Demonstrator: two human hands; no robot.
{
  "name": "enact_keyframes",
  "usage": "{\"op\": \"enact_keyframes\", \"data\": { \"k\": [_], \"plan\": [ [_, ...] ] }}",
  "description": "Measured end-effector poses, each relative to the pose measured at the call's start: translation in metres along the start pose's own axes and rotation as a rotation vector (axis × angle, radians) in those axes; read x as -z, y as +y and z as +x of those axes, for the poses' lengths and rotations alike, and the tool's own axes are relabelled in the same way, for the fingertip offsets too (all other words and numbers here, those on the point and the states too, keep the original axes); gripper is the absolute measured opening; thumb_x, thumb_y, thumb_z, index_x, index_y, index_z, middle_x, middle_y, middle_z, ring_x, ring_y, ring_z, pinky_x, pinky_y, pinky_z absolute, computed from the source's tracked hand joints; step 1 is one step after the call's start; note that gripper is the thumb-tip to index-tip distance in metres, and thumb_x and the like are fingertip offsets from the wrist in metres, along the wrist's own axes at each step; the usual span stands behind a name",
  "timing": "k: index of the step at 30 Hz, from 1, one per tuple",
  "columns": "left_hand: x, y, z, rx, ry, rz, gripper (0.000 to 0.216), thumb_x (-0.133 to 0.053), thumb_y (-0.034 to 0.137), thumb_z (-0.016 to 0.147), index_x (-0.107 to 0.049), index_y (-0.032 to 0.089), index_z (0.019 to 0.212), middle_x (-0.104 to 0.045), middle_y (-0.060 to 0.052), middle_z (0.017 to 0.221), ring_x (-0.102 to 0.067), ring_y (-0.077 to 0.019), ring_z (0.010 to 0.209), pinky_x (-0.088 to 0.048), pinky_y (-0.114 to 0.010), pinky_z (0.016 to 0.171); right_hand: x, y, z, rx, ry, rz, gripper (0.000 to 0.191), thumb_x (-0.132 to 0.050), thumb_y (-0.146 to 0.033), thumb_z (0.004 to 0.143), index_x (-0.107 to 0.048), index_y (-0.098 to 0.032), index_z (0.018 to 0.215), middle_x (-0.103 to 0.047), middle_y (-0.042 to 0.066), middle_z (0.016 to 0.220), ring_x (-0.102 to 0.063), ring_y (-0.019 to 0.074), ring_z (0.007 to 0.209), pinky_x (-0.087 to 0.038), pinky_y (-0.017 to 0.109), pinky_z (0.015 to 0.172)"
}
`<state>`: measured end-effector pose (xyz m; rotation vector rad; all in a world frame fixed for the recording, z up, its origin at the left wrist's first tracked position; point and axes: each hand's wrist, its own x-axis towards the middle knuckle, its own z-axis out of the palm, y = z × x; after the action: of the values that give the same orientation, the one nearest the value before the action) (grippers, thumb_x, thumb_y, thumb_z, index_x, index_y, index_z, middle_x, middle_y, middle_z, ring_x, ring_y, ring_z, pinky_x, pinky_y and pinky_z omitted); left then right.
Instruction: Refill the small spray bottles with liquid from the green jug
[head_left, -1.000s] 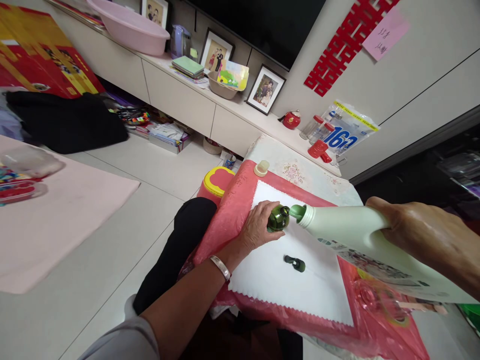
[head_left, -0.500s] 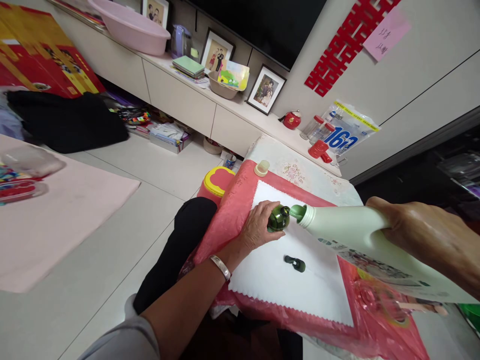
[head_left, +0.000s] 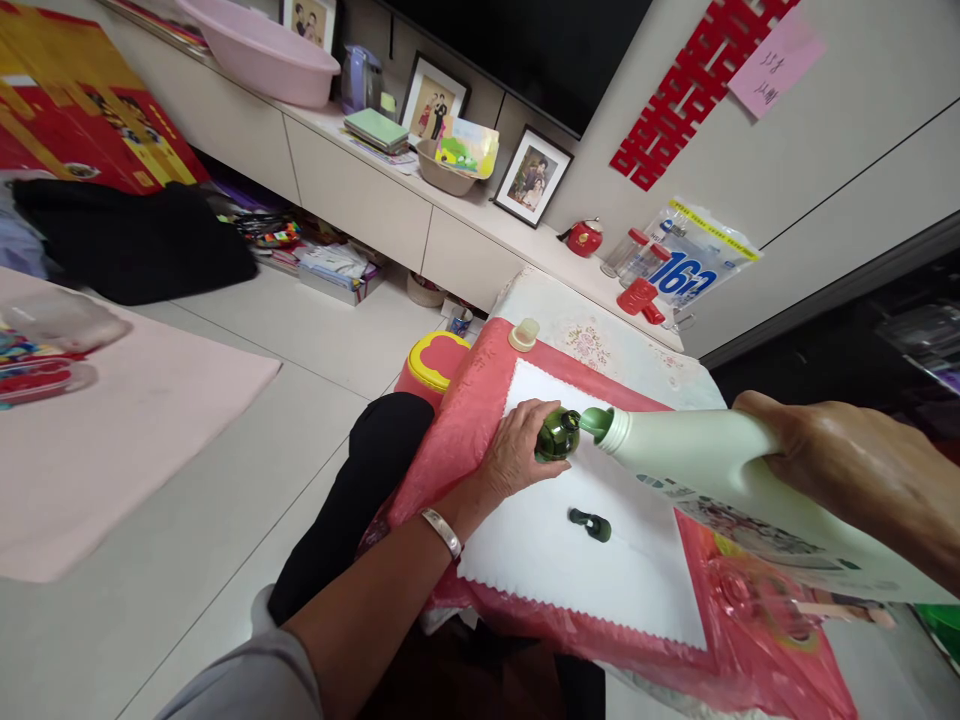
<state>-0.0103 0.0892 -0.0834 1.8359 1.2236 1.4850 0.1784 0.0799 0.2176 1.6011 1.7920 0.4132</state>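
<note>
My left hand [head_left: 520, 447] is wrapped round a dark green bottle [head_left: 556, 437] whose open neck points up, on a white scalloped mat [head_left: 637, 580]. From the right, my right hand [head_left: 832, 450] grips the handle of a large pale green jug [head_left: 690, 445], tilted nearly level. Its green pouring spout [head_left: 595, 423] sits right beside the small bottle's mouth; whether liquid is flowing I cannot make out. A dark green pump top [head_left: 589, 525] lies on the mat below the bottle. Near the mat's far left corner stands a pale, translucent cap [head_left: 524, 335].
A red plastic cover [head_left: 469, 400] lies over the table under the mat. Clear plastic containers [head_left: 757, 600] sit beneath the jug at the right. A red and yellow stool [head_left: 435, 365] stands at the table's left. Behind runs a low cabinet [head_left: 360, 190] bearing photo frames and jars.
Both hands, the bottle and the jug keep almost the same positions. Only a very slight shift of the view shows.
</note>
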Motion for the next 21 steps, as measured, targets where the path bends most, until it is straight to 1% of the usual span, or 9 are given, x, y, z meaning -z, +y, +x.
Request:
{"op": "enact_keyframes", "data": {
  "k": [5, 11, 16, 21],
  "plan": [
    [0.0001, 0.0005, 0.0002, -0.001, -0.002, 0.005, 0.091, -0.085, 0.033, 0.065, -0.039, 0.026, 0.143, -0.052, -0.012, 0.138, -0.050, -0.0310, 0.131, -0.042, -0.048, 0.112, 0.0048, -0.0032, -0.0024, -0.004, -0.009, 0.008, 0.013, -0.046, -0.024, 0.081, -0.048, -0.030, 0.092, -0.059, 0.003, 0.076, -0.058, 0.0228, 0.067, -0.035, 0.034, 0.058],
    [0.0004, 0.0003, -0.0002, 0.005, -0.003, 0.010, 0.092, -0.085, 0.034, 0.065, -0.039, 0.026, 0.143, -0.052, -0.012, 0.138, -0.050, -0.0310, 0.130, -0.042, -0.048, 0.112, 0.0030, -0.0013, -0.0016, 0.006, -0.007, 0.027, 0.009, -0.045, -0.025, 0.081, -0.048, -0.029, 0.089, -0.059, 0.003, 0.074, -0.056, 0.0218, 0.065, -0.034, 0.034, 0.057],
    [0.0010, 0.0009, -0.0005, -0.004, 0.000, 0.005, 0.092, -0.085, 0.034, 0.065, -0.039, 0.026, 0.143, -0.052, -0.012, 0.138, -0.049, -0.0305, 0.132, -0.042, -0.047, 0.113, 0.0018, -0.0009, -0.0007, 0.010, 0.014, 0.014, 0.011, -0.046, -0.025, 0.081, -0.048, -0.029, 0.090, -0.058, 0.003, 0.074, -0.056, 0.0219, 0.065, -0.034, 0.034, 0.057],
    [0.0000, 0.0003, -0.0006, -0.004, 0.003, 0.009, 0.093, -0.086, 0.034, 0.064, -0.038, 0.028, 0.144, -0.052, -0.011, 0.138, -0.050, -0.0305, 0.131, -0.042, -0.048, 0.112, 0.0026, -0.0012, -0.0014, 0.009, 0.034, 0.048, 0.013, -0.046, -0.025, 0.080, -0.051, -0.030, 0.091, -0.059, 0.003, 0.073, -0.055, 0.0213, 0.063, -0.033, 0.033, 0.056]
  ]
}}
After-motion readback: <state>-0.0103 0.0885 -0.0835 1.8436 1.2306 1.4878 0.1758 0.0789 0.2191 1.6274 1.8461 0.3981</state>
